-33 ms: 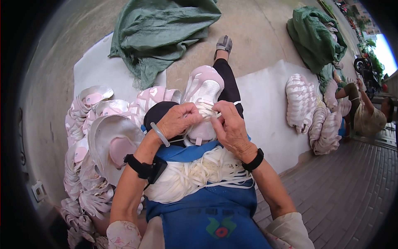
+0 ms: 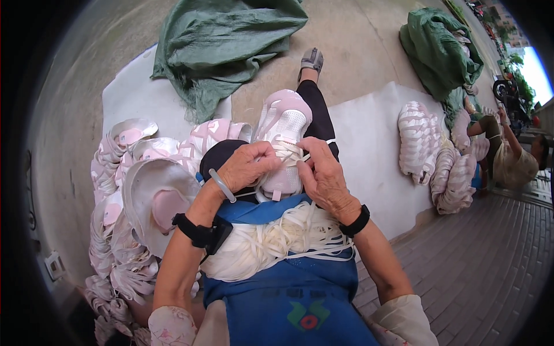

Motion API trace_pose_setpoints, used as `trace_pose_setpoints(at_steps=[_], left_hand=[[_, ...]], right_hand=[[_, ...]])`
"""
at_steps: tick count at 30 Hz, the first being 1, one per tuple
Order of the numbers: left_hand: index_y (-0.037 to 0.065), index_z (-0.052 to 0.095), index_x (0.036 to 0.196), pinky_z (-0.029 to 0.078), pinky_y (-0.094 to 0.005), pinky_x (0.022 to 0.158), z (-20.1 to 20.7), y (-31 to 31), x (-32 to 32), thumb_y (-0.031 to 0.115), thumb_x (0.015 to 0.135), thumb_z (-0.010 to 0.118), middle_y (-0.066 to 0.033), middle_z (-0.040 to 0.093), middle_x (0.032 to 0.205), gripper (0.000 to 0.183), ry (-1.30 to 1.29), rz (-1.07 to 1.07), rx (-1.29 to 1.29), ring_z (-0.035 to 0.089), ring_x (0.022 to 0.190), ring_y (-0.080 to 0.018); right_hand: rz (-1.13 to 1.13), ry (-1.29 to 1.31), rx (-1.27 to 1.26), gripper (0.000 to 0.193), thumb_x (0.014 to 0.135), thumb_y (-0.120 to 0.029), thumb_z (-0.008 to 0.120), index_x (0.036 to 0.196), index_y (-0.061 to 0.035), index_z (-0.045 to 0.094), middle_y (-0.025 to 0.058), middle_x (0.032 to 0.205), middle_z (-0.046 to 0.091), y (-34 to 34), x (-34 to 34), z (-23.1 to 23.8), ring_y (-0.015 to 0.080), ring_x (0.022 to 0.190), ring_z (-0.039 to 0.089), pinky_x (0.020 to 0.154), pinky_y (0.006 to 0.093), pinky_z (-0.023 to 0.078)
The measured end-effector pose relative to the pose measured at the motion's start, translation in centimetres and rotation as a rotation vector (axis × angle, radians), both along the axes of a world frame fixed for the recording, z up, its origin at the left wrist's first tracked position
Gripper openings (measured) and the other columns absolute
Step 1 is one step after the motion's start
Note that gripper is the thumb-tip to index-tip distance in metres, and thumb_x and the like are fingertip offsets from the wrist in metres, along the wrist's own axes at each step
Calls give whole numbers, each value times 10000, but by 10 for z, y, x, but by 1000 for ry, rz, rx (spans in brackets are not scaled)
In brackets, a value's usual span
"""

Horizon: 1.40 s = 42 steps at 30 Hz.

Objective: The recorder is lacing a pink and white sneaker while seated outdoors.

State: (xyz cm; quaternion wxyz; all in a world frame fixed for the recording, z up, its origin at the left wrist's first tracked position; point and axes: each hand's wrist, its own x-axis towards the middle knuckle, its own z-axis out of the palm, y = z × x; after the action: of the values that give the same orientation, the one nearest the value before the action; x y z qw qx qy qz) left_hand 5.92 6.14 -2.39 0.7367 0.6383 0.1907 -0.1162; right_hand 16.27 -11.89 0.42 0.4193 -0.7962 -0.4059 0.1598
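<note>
A pink and white shoe upper [image 2: 287,112] lies on my lap with its toe pointing away from me. Cream lace [image 2: 287,151] crosses its opening in several rows. My left hand [image 2: 249,166] is closed at the upper's left side, thumb and fingers pinching the edge by the lacing. On the other side my right hand [image 2: 324,180] has thumb and forefinger pinched around a shoelace beside the eyelets. The exact fingertip contact is partly hidden. A thick bundle of loose cream laces [image 2: 259,248] rests on my blue apron [image 2: 271,300].
Stacked pink and white shoe uppers [image 2: 131,173] crowd my left side. More stacks [image 2: 418,141] sit on a white sheet [image 2: 369,144] to the right. Green sacks [image 2: 231,43] lie ahead and at the far right. Another person [image 2: 515,164] sits at the right edge.
My right hand has shifted slightly, with its fingers drawn a little closer together at the lace. The left hand and the upper stay almost in place.
</note>
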Motion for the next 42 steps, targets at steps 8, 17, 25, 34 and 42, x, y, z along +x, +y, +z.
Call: trace_pose_setpoints(at_steps=[8, 17, 25, 34, 42], left_hand=[[85, 547, 783, 248, -194, 405, 2, -2, 0, 146, 852, 663, 75, 427, 615, 149, 50, 54, 24, 344, 487, -12], [30, 556, 721, 356, -205, 539, -7, -17, -4, 115, 803, 681, 49, 474, 657, 172, -88, 109, 441, 406, 598, -51], [8, 584, 912, 457, -287, 657, 6, -31, -11, 101, 795, 689, -64, 557, 770, 183, -208, 157, 789, 527, 691, -159], [4, 544, 949, 466, -337, 697, 15, -29, -27, 88, 806, 673, -129, 575, 805, 210, -124, 35, 862, 580, 749, -262], [2, 543, 883, 458, -348, 648, 14, -19, -31, 80, 836, 641, -129, 572, 758, 134, -170, -19, 848, 573, 698, -277]], right_hand=[[134, -171, -149, 215, 849, -70, 594, 1052, -26, 539, 147, 878, 552, -17, 15, -18, 344, 805, 600, 680, 417, 510], [110, -499, -247, 120, 774, -2, 629, 881, -39, 587, 97, 750, 515, -78, 35, 35, 265, 714, 580, 607, 350, 493], [-63, -337, -365, 148, 817, 5, 624, 960, -28, 608, 100, 808, 562, -122, 38, -23, 276, 690, 597, 616, 360, 503], [83, -110, -85, 125, 807, -46, 657, 928, -36, 628, 105, 820, 539, -44, -22, 4, 279, 688, 589, 600, 363, 484], [24, -156, -158, 122, 840, -115, 624, 919, -36, 573, 122, 851, 509, -20, -19, -5, 318, 710, 611, 580, 398, 507]])
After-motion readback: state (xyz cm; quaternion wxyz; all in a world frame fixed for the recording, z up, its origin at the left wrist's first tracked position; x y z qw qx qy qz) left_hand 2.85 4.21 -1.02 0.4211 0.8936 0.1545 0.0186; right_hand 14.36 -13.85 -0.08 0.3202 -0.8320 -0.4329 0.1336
